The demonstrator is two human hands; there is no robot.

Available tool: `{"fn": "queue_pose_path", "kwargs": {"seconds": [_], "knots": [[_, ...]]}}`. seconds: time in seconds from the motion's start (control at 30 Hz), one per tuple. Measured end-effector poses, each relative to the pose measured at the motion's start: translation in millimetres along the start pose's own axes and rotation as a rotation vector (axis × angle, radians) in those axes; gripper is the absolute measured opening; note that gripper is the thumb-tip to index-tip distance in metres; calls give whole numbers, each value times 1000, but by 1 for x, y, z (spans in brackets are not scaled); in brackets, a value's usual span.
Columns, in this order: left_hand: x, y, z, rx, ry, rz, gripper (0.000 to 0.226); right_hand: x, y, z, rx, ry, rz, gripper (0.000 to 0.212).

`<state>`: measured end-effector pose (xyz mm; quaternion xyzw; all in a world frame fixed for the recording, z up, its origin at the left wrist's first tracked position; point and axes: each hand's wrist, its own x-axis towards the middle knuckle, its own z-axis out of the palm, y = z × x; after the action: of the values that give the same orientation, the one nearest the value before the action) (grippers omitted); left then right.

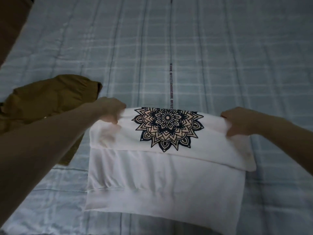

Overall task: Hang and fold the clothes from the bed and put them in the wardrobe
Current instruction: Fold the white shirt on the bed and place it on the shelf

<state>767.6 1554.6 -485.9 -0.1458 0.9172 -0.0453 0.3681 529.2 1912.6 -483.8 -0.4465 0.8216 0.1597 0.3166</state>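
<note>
The white sweatshirt [162,168] is lying toward the near edge of the bed [220,56], roughly midway across it, with its upper half doubled over toward the person so the dark mandala print [167,127] is facing up. The left hand [111,109] is pinching the far left corner of the fold, its fingers [113,119] curled into the cloth; the right hand [237,120] is gripping the far right corner in the same way. Both are clamped on fabric, not spread flat.

The folded flap is sitting crooked: its near edge is running lower on the right and sticking out past the layer beneath. If the hands are pulling unevenly, that skew is likely to worsen and the final bundle may come out lopsided. The left side is looking blurred, so one hand is probably travelling faster than the other. The soft quilt underneath is giving little grip, so the bottom layer could be dragging along and bunching.

A brown garment [49,100] is lying crumpled just beside the left forearm, near the bed's left edge; a sweeping elbow could be catching it and pulling it into the fold.
</note>
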Motion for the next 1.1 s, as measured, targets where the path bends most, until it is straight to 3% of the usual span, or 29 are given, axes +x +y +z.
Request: {"fn": "queue_pose_path", "kwargs": {"seconds": [0.1,0.23,0.4,0.53,0.6,0.67,0.73,0.8,0.87,0.93,1.03,1.1], "knots": [[-26,-2,-2,-55,103,0,40,-27,-4,5,21,126,7,46],[-81,-8,12,-120,243,50,46,-81,-18,22,163,278,-65,38],[-147,-3,57,-109,516,288,50,-149,-42,66,59,453,-184,56],[-183,16,112,-77,591,384,64,-183,-66,127,62,528,-170,77],[-195,31,147,-92,609,378,70,-193,-81,160,58,564,-162,75],[-204,46,180,-120,564,361,75,-198,-91,192,66,493,-174,69],[-211,58,208,-127,441,362,78,-203,-97,215,120,362,-187,66],[-218,62,220,-178,343,335,72,-209,-104,220,154,312,-157,50],[-218,60,216,-293,409,314,52,-211,-112,208,182,380,-77,31],[-210,54,202,-376,572,300,36,-202,-116,192,216,477,-9,36],[-184,46,182,-359,729,182,37,-172,-117,175,190,581,91,47],[-164,49,175,-352,725,79,42,-152,-115,170,211,567,161,48]]}}
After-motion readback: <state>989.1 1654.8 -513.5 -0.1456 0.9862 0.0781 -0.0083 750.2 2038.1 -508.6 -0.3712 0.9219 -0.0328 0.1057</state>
